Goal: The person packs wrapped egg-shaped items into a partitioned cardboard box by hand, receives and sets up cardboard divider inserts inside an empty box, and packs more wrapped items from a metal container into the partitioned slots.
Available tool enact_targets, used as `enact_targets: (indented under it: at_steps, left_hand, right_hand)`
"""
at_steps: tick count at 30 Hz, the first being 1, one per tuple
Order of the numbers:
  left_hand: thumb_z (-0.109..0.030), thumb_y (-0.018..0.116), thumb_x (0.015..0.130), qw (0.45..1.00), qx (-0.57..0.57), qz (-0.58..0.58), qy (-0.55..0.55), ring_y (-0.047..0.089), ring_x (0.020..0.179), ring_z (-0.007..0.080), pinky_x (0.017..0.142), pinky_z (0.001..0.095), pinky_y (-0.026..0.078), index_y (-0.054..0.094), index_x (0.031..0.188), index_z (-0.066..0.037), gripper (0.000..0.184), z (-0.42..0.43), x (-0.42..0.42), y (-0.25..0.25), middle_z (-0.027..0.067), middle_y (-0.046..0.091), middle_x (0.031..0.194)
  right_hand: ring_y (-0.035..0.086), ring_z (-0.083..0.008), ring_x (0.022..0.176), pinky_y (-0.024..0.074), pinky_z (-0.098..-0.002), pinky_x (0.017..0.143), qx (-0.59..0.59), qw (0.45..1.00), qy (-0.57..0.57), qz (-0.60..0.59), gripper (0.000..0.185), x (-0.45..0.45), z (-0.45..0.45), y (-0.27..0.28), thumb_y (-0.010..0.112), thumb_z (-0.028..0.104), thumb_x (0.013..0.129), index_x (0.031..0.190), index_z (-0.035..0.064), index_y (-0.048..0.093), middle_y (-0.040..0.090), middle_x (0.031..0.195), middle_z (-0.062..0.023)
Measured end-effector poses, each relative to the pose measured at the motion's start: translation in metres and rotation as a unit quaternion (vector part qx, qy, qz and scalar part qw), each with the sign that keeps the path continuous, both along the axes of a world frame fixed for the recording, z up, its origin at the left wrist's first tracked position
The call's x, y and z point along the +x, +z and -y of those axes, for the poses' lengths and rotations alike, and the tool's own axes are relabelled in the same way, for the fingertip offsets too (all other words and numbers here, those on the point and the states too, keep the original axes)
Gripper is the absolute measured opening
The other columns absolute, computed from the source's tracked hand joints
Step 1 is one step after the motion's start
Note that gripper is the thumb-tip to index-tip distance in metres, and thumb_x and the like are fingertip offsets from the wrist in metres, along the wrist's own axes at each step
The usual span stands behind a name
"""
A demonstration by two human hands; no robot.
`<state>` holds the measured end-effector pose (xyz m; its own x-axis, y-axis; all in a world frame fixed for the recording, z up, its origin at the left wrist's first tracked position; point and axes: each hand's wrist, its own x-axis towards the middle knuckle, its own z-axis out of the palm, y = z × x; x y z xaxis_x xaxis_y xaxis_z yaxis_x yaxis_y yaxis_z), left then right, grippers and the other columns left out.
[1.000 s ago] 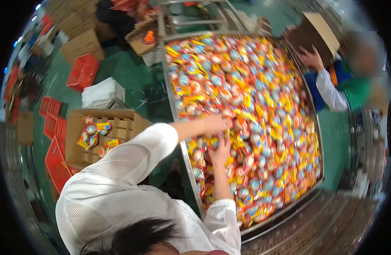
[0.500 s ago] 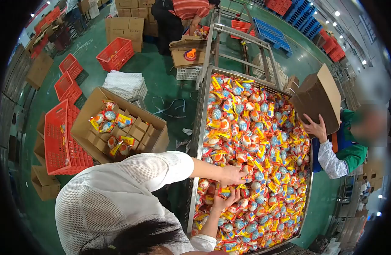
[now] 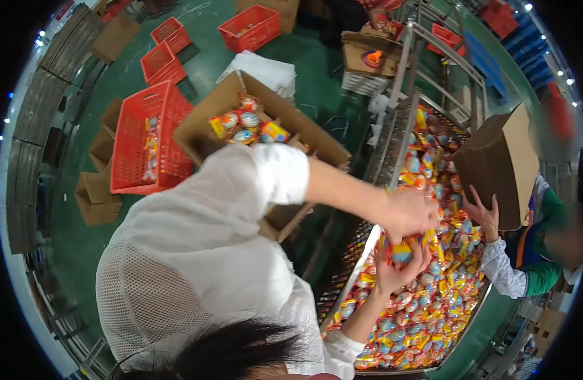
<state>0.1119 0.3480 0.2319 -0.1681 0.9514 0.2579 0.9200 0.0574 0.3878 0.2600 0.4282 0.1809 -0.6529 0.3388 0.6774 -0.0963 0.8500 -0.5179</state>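
Observation:
Over a metal bin (image 3: 375, 244) heaped with small balls in clear, red and yellow wrappers, my two hands are close together. My left hand (image 3: 409, 214) curls downward around wrapped balls (image 3: 402, 253), slightly blurred by motion. Just below it, my right hand (image 3: 400, 273) is cupped with fingers bent upward against the same bundle of wrapped balls. How many lie between the hands is hidden. Beside my left arm stands an open cardboard box (image 3: 333, 142) with several wrapped balls (image 3: 247, 123) inside, partly covered by my sleeve.
Across the bin, a co-worker's hand (image 3: 485, 212) supports a tilted cardboard box (image 3: 497, 168). Red crates (image 3: 130, 149) and cardboard boxes (image 3: 98, 196) stand on the green floor at left. A metal frame (image 3: 447, 38) adjoins the bin's far end.
My hands have lifted from the heap with wrapped balls between them. The view has turned, shifting the bin and cardboard box to the right. The co-worker still holds the tilted box.

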Motion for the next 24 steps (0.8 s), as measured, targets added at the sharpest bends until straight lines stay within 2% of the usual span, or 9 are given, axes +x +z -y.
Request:
enact_targets:
  at_steps: [2, 4, 8, 11, 14, 16, 20, 22, 24]
  left_hand:
    - [-0.021, 0.073, 0.047, 0.998, -0.025, 0.034, 0.039, 0.058, 0.071, 0.0319, 0.057, 0.0406, 0.049, 0.05, 0.105, -0.009, 0.064, 0.069, -0.027, 0.011, 0.0147, 0.05, 0.103]
    - [-0.03, 0.074, 0.047, 0.994, -0.049, 0.034, 0.089, 0.059, 0.079, 0.0319, 0.063, 0.0409, 0.051, 0.049, 0.106, -0.01, 0.067, 0.142, -0.053, 0.011, 0.0134, 0.051, 0.1]
    - [-0.032, 0.073, 0.049, 0.969, -0.141, 0.077, 0.189, 0.058, 0.084, 0.0328, 0.069, 0.041, 0.05, 0.047, 0.11, -0.012, 0.07, 0.264, -0.09, -0.046, 0.0135, 0.051, 0.103]
    - [-0.032, 0.073, 0.051, 0.945, -0.181, 0.134, 0.237, 0.056, 0.09, 0.0326, 0.075, 0.0398, 0.048, 0.044, 0.119, -0.011, 0.077, 0.314, -0.092, -0.105, 0.0143, 0.05, 0.109]
    - [-0.029, 0.073, 0.052, 0.932, -0.209, 0.167, 0.244, 0.054, 0.094, 0.0318, 0.078, 0.0386, 0.048, 0.04, 0.126, -0.01, 0.084, 0.329, -0.088, -0.138, 0.0148, 0.045, 0.118]
    - [-0.026, 0.074, 0.052, 0.957, -0.161, 0.087, 0.226, 0.053, 0.094, 0.0324, 0.077, 0.0388, 0.048, 0.037, 0.128, -0.01, 0.086, 0.33, -0.081, -0.141, 0.0155, 0.039, 0.123]
    - [-0.021, 0.073, 0.052, 0.927, -0.34, -0.02, 0.158, 0.048, 0.101, 0.0328, 0.072, 0.0398, 0.049, 0.036, 0.128, -0.009, 0.085, 0.335, -0.068, -0.129, 0.0172, 0.034, 0.129]
    - [-0.021, 0.073, 0.052, 0.925, -0.336, -0.082, 0.157, 0.046, 0.103, 0.0324, 0.072, 0.0404, 0.048, 0.037, 0.127, -0.009, 0.084, 0.348, -0.061, -0.15, 0.0169, 0.034, 0.13]
    - [-0.022, 0.073, 0.054, 0.928, -0.281, -0.185, 0.159, 0.041, 0.11, 0.0319, 0.077, 0.0423, 0.045, 0.042, 0.123, -0.008, 0.077, 0.362, -0.056, -0.18, 0.0158, 0.036, 0.129]
  right_hand:
    - [0.045, -0.0319, 0.109, 0.0355, -0.0431, 0.094, -0.015, 0.993, 0.086, 0.074, 0.054, -0.029, 0.05, 0.019, 0.078, 0.011, 0.052, 0.1, 0.0047, 0.057, 0.051, 0.109, -0.0133]
    - [0.047, -0.0312, 0.107, 0.0392, -0.0411, 0.091, -0.077, 0.979, 0.171, 0.084, 0.056, -0.064, 0.105, 0.017, 0.078, 0.011, 0.051, 0.102, 0.0062, 0.056, 0.05, 0.109, -0.0137]
    - [0.055, -0.0281, 0.094, 0.0486, -0.0351, 0.075, -0.128, 0.931, 0.252, 0.231, 0.053, -0.115, 0.201, -0.02, 0.076, 0.014, 0.053, 0.101, 0.0096, 0.055, 0.049, 0.11, -0.0112]
    - [0.056, -0.0291, 0.093, 0.0495, -0.0363, 0.074, -0.077, 0.891, 0.289, 0.342, 0.056, -0.127, 0.237, -0.067, 0.074, 0.018, 0.055, 0.106, 0.0107, 0.052, 0.047, 0.112, -0.0093]
    - [0.057, -0.0293, 0.091, 0.0502, -0.0363, 0.073, -0.041, 0.907, 0.229, 0.352, 0.061, -0.13, 0.236, -0.083, 0.074, 0.015, 0.055, 0.11, 0.0106, 0.049, 0.046, 0.113, -0.0098]
    - [0.057, -0.029, 0.091, 0.051, -0.0361, 0.07, -0.003, 0.933, 0.187, 0.306, 0.062, -0.132, 0.22, -0.09, 0.073, 0.013, 0.056, 0.112, 0.0093, 0.047, 0.045, 0.115, -0.0106]
    - [0.054, -0.0347, 0.094, 0.0487, -0.04, 0.076, 0.006, 0.905, 0.076, 0.417, 0.056, -0.13, 0.193, -0.092, 0.072, 0.019, 0.063, 0.111, 0.006, 0.048, 0.044, 0.116, -0.0181]
    - [0.051, -0.0345, 0.101, 0.0473, -0.0394, 0.08, 0.057, 0.886, 0.052, 0.457, 0.05, -0.121, 0.183, -0.092, 0.071, 0.019, 0.065, 0.108, 0.0052, 0.05, 0.044, 0.117, -0.0196]
    - [0.048, -0.0362, 0.104, 0.0443, -0.0395, 0.086, 0.044, 0.931, 0.109, 0.345, 0.051, -0.104, 0.18, -0.076, 0.072, 0.016, 0.064, 0.109, 0.0052, 0.051, 0.042, 0.12, -0.021]
